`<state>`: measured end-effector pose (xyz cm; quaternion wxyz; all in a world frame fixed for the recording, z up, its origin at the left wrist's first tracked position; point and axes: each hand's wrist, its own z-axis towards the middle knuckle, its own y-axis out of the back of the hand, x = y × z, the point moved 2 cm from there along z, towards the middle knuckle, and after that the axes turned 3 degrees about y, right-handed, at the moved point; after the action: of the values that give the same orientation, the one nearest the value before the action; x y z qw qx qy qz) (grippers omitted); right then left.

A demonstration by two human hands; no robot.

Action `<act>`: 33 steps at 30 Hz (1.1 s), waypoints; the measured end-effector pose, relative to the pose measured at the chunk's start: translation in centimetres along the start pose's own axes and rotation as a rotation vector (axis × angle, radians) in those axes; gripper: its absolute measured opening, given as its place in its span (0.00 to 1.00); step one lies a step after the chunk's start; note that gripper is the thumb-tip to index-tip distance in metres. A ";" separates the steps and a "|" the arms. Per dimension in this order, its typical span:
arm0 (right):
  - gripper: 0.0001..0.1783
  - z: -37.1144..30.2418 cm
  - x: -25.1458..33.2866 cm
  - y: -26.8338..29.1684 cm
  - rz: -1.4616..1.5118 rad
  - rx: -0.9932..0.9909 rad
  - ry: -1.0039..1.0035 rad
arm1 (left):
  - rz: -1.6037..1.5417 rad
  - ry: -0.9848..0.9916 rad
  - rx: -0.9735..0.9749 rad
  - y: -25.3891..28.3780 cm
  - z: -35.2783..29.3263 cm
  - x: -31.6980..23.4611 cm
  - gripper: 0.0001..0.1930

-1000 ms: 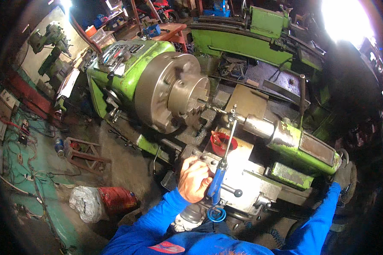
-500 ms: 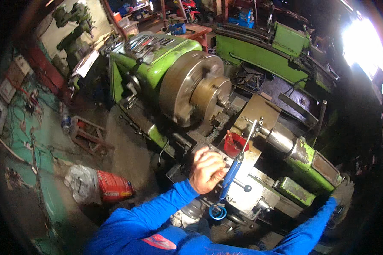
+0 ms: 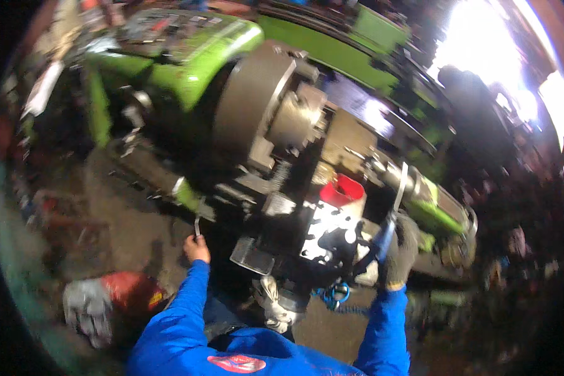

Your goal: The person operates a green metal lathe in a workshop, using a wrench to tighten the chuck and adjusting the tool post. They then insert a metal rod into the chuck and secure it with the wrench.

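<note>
My bare left hand [image 3: 197, 249] is closed round the lower end of a slim metal lever [image 3: 198, 225] in front of the green lathe. My right hand [image 3: 400, 252], in a grey knitted glove, is closed at a blue-handled blow gun [image 3: 383, 239]; blur hides the exact finger grip. The gun's long thin metal tube points up past the tailstock [image 3: 442, 203]. To the left, the big lathe chuck [image 3: 250, 103] holds a round metal workpiece [image 3: 292, 119]. A red cup [image 3: 343, 190] stands on the carriage between my hands and the chuck.
A blue coiled hose [image 3: 337, 294] hangs below the carriage. Tools lie on the green headstock [image 3: 197, 69]. A red and grey sack [image 3: 128, 291] rests on the floor at left. Another green machine [image 3: 323, 50] stands behind. Bright light comes in at upper right.
My left hand has gone from beside the carriage to the lever at left. My right hand has come from the tailstock end to the blow gun. The chuck, blurred before, shows its jaws.
</note>
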<state>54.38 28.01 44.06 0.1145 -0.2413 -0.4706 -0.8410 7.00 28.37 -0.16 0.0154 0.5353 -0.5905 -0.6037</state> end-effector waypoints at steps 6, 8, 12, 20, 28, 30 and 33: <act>0.14 -1.1 -1.4 0.0 -0.070 -0.117 -0.424 | 0.154 0.180 0.489 -9.5 11.9 13.8 0.41; 0.16 -1.0 -3.9 -0.2 -0.205 -0.112 -0.346 | 0.199 0.156 0.531 -10.9 12.7 11.5 0.46; 0.17 -1.0 -3.4 -0.6 -0.266 -0.140 -0.440 | 0.345 0.225 0.767 -12.3 15.8 13.1 0.41; 0.24 -0.4 0.4 -0.8 -0.450 -0.174 -0.521 | -0.242 0.381 1.000 -7.8 16.5 6.2 0.46; 0.24 -0.5 -0.4 -1.1 -0.433 -0.197 -0.487 | -0.350 0.425 1.014 -2.8 16.7 -5.5 0.16; 0.24 -0.6 -0.4 -0.9 -0.467 -0.187 -0.503 | -0.276 0.398 0.933 -2.7 15.7 -5.8 0.16; 0.23 -0.8 -1.1 -1.1 -0.504 -0.211 -0.511 | -0.268 0.341 0.702 -3.8 14.1 -4.4 0.21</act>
<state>54.64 27.88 42.36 -0.2426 -0.3305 -0.4394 -0.7993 1.87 42.17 -3.96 -0.1494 0.6725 -0.6747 -0.2651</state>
